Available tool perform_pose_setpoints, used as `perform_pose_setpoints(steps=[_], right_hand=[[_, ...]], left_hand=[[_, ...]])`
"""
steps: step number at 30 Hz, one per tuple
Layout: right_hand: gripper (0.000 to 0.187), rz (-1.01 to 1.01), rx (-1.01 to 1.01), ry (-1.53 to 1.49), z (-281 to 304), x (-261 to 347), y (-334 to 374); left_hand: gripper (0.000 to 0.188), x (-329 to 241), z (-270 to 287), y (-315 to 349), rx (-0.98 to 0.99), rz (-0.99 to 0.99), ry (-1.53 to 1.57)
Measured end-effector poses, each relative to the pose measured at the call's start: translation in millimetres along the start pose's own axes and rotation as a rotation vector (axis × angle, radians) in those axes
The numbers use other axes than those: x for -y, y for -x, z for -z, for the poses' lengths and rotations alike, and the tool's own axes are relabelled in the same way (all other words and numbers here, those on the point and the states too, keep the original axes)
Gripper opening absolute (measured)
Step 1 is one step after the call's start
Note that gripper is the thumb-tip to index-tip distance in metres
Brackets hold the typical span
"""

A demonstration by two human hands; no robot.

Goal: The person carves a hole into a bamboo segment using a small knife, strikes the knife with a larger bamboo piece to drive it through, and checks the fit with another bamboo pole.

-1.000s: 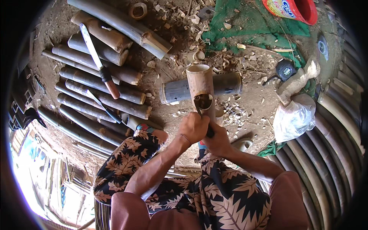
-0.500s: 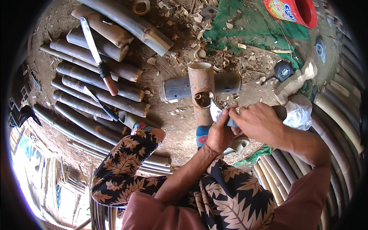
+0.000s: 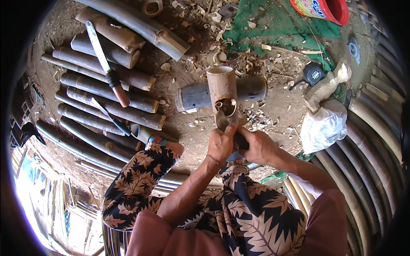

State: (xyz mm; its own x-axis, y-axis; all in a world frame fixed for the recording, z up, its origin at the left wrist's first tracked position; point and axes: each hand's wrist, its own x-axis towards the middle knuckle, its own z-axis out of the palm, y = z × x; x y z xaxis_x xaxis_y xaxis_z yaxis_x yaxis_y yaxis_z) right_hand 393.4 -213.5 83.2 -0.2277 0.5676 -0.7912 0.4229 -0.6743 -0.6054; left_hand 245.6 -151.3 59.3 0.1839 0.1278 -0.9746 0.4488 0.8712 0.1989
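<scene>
A pale bamboo tube [image 3: 222, 83] rests across a dark bamboo length [image 3: 194, 97] in front of me. Its side has a wide cut-out hole [image 3: 230, 109], with a curled shaving at the rim. My right hand [image 3: 258, 147] is closed round the dark handle of a knife [image 3: 222, 120]. Beside it, my left hand [image 3: 221, 144] is closed on the knife near its blade, thumb laid along it. The blade meets the near edge of the hole; its tip is hard to make out. My hands hide the tube's lower end.
Bamboo lengths [image 3: 113, 93] lie in rows at left, a long-bladed knife [image 3: 99, 49] and a smaller knife [image 3: 106, 111] on them. Rightward are a tape measure [image 3: 314, 73], a wooden club [image 3: 322, 91], a plastic bag [image 3: 325, 126] and more bamboo [image 3: 369, 132]. A red bucket [image 3: 337, 12] stands far right.
Both hands have moved left with the knife, which has swung from lying sideways to pointing away from me, its blade now against the hole. My right elbow has come lower.
</scene>
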Motion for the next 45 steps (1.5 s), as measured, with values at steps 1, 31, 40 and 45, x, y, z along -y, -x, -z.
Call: perform_pose_setpoints(steps=[1, 31, 40, 45], right_hand=[[0.058, 0.022, -0.06, -0.044, -10, -2, 0], [0.028, 0.125, 0.111, 0.917, 97, 84, -29], [0.013, 0.403, 0.303, 1.32, 108, 129, -89], [0.015, 0.298, 0.162, 1.009, 99, 64, -54]], left_hand=[[0.036, -2, 2, -1, -0.012, -0.059, -0.086], [0.022, -28, -35, -4, 0.233, -0.203, 0.957], [0.032, -19, -27, -8, 0.699, -0.272, 1.439], [0.054, -4, -5, 14, 0.444, -0.094, 0.644]])
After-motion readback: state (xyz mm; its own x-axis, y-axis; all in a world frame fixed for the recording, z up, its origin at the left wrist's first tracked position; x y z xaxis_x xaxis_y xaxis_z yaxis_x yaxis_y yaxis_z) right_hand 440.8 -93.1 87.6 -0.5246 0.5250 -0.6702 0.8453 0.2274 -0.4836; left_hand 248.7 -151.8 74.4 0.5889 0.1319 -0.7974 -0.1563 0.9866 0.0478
